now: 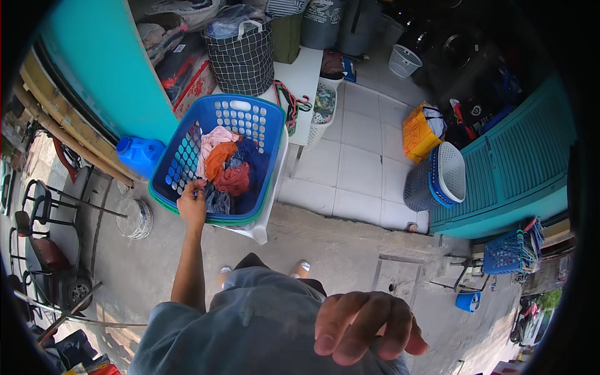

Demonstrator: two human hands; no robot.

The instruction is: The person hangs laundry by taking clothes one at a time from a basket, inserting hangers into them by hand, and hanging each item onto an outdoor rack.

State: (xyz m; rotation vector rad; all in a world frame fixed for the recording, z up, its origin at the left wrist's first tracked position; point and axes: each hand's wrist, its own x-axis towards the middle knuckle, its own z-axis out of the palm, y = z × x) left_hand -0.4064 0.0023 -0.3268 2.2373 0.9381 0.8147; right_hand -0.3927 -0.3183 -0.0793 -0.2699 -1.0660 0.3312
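A blue plastic laundry basket (pixel 274 164), nested in a green one, stands on a white plastic stool or small table (pixel 264 227) in front of me. Pink, orange, red and dark blue clothes (pixel 229 161) lie crumpled inside it. My left hand (pixel 192 204) is at the basket's near left corner, fingers bent by the rim and close to the clothes; whether it grips the rim or cloth cannot be told. Close to the camera, my right hand (pixel 370 326) is raised in front of my chest, its fingers curled and somewhat apart, with nothing seen in it.
A blue jug (pixel 140 154) is left of the basket. Behind it, a white table (pixel 307 70) holds a grid-patterned fabric hamper (pixel 241 58) and hangers (pixel 295 105). To the right stand a yellow bag (pixel 417 133) and stacked baskets (pixel 424 187). A raised tiled floor edge (pixel 351 218) crosses ahead.
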